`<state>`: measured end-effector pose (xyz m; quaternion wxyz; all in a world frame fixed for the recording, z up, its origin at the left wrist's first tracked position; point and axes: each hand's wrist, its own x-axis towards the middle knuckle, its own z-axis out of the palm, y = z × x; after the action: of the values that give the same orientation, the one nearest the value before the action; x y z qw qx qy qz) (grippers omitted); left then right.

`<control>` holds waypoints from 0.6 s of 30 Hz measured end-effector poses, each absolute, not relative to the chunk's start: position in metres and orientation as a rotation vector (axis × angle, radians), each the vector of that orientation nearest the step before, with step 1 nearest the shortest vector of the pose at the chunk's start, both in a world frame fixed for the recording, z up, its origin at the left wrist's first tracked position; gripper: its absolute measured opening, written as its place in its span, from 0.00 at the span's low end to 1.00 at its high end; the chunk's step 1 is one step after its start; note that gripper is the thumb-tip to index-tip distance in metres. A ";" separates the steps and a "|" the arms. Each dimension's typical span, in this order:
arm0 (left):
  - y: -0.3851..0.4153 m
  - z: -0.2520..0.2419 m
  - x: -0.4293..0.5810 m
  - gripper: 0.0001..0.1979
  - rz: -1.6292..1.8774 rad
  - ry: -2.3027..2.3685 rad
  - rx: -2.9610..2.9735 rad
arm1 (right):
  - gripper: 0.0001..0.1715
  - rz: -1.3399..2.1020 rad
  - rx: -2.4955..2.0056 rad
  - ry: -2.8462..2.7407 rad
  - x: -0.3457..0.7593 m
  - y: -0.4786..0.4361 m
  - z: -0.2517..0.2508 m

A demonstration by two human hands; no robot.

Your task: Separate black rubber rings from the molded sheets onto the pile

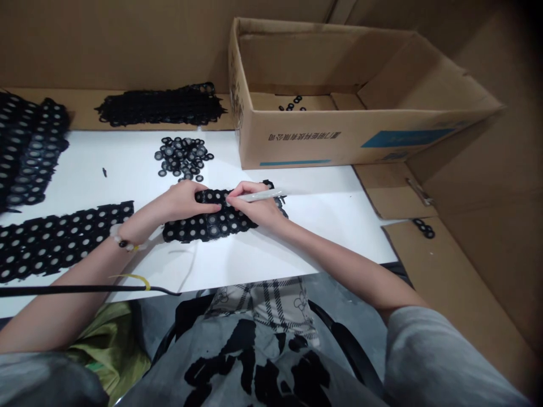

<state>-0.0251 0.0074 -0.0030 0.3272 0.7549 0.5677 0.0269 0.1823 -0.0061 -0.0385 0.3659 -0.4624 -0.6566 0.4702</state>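
A black sheet [190,230] of joined round rings with pale centres lies on the white tabletop in front of me. My left hand [185,200] holds the sheet's left part, its thumb stretched across the top and its fingers at the far edge. Pinched in my right hand [257,209] is a slim white pen-like tool [258,195], whose rear end points right. Its tip is hidden by my fingers, over the middle of the sheet. Beyond my left hand lies a heap of loose black rings [182,155].
An open cardboard box [297,138] with several small rings inside stands at the back right. More black ring sheets [63,237] lie to the left, with a dark stack [161,106] at the back. A thin black rod [72,290] crosses the near left edge. Joined rings [424,228] lie on cardboard at right.
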 end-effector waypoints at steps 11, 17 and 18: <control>0.005 -0.012 -0.023 0.21 0.132 1.472 2.121 | 0.09 1.200 -1.169 -1.737 0.182 -0.005 -0.039; 0.007 -0.015 -0.023 0.21 0.168 1.449 2.055 | 0.08 1.145 -1.172 -1.796 0.181 -0.008 -0.039; 0.007 -0.015 -0.023 0.20 0.178 1.453 2.011 | 0.08 1.131 -1.166 -1.803 0.180 -0.009 -0.040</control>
<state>-0.0228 0.0065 -0.0149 0.3212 0.7657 0.5531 0.0679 0.1799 -0.0089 -0.0396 0.3500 -0.4502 -0.6959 0.4365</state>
